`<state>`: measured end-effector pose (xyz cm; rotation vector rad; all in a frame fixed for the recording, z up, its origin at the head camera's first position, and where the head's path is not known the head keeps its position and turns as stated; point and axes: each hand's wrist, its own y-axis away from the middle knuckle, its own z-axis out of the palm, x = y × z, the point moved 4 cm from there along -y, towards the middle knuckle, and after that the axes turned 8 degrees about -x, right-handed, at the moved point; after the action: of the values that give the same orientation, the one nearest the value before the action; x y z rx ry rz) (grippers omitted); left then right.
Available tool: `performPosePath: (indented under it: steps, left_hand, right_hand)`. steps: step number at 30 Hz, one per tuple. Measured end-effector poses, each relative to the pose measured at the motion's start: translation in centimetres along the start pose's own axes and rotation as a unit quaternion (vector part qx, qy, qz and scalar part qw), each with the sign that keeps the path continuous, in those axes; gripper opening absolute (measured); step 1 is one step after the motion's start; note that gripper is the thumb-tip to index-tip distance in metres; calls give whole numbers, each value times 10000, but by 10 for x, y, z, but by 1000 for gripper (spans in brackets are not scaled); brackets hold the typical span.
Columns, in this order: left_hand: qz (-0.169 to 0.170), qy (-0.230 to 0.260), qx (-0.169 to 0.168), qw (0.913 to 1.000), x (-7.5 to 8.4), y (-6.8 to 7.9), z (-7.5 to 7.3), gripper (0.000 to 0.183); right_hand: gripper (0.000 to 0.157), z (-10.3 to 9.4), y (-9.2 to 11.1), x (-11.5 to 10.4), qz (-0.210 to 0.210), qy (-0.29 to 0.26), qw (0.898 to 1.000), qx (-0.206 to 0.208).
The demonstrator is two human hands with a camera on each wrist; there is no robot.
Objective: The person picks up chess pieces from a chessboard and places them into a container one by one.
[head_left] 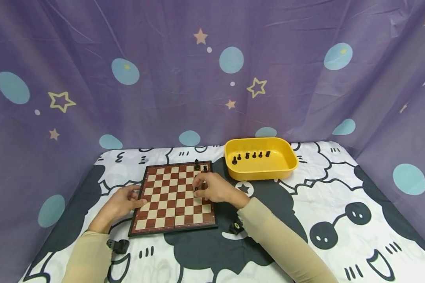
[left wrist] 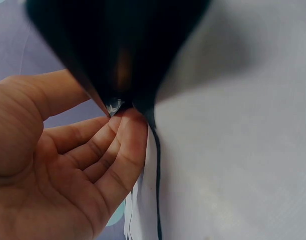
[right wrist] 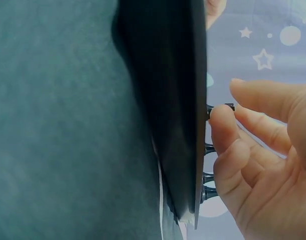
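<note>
My right hand is nearer: grip loose, thumb clear of the upright black chess piece toward the chessboard's right edge. Left hand looks relaxed, touching the left edge.

Looks like smooth, glossy plastic on the yellow tub – and like dark plastic with a slight shine on the black chess pieces. Seems flat and smooth across the chessboard. Turns to matt printed cloth on the sheet, creased fabric on the purple curtain – soft, matt cloth on the beige sleeves
</note>
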<state>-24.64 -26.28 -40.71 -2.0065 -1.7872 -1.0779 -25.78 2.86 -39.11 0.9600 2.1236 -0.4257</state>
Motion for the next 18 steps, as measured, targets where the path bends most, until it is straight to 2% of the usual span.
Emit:
performPosePath:
  steps: [10,18]
  left_hand:
    - [94,-80,26,9999,0,0,0,71]
    - [20,-88,0,10000,-1,0,0,73]
  right_hand:
    - [20,1,1,0,-29,41,10000,-46]
    - [16,1,2,0,-49,108,9999,-17]
